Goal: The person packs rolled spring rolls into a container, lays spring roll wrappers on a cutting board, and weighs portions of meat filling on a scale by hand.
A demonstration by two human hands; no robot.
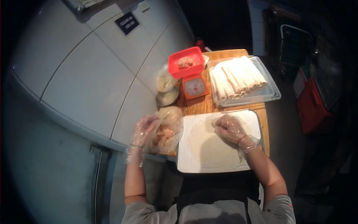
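Observation:
Both of my hands wear clear plastic gloves. My left hand [146, 129] is closed at the edge of a clear plastic bag [178, 128] on the left side of the table. Pinkish meat filling [164, 135] shows inside that bag. A thin, pale round wrapper [209, 147] lies flat on a white cutting board [183, 163]. Over the wrapper's upper right part, my right hand [228, 128] has its fingers curled together. Whatever is between those fingertips is hidden or too small to name.
An orange scale [195, 86] carries a red tray [172, 68] with some pink filling. Left of it are a metal bowl [167, 98] and another plastic bag [164, 80]. Several long white rolls [238, 78] lie on a clear plastic container lid [274, 93]. A tiled wall [93, 86] borders the left.

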